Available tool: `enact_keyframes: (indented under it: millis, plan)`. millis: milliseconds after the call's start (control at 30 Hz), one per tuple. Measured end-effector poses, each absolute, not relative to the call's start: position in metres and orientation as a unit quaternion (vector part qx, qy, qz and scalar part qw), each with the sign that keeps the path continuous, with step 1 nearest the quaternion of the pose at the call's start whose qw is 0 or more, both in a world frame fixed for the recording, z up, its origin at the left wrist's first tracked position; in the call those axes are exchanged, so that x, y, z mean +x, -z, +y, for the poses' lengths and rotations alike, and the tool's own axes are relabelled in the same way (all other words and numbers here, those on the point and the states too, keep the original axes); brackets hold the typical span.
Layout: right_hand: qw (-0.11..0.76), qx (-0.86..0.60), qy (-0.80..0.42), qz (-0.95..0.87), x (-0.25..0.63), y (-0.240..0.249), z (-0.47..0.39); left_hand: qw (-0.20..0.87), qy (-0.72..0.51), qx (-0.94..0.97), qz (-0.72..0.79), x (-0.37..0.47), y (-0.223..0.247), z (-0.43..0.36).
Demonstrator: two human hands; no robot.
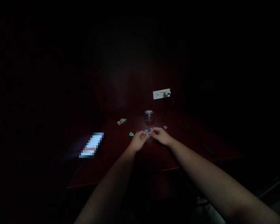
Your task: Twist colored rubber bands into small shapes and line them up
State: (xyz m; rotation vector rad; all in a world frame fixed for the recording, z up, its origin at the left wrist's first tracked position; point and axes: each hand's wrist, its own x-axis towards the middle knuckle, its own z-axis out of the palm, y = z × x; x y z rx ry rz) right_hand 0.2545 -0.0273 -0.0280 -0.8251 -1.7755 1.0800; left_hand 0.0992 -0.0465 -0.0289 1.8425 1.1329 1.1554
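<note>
- Bare left hand (139, 140)
- Bare right hand (161, 136)
- Left forearm (113, 180), uncovered where visible
- Right forearm (203, 166), likewise
- Finer details of both too dim to tell

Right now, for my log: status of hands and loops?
Left hand, right hand at light-blue loop, grip unclear. Jar upright beyond. Green loops beside left hand. No obstruction visible.

A small light-blue ring (148, 133), partly hidden, lies nearer than the clear, round, lidded jar (149, 117). Left of the jar is a multicoloured ring pile (121, 121); green loops (131, 134) lie nearer-left, a purple ring (165, 127) nearer-right.
</note>
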Motion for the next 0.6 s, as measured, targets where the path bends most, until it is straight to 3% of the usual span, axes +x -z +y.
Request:
enact_keyframes:
  millis: [600]
  plan:
    - [0.430, -0.345, -0.459, -0.697, 0.2531, 0.0283, -0.0269, 0.400, -0.485, 0.673, 0.390, 0.1009, 0.0248, -0.0496]
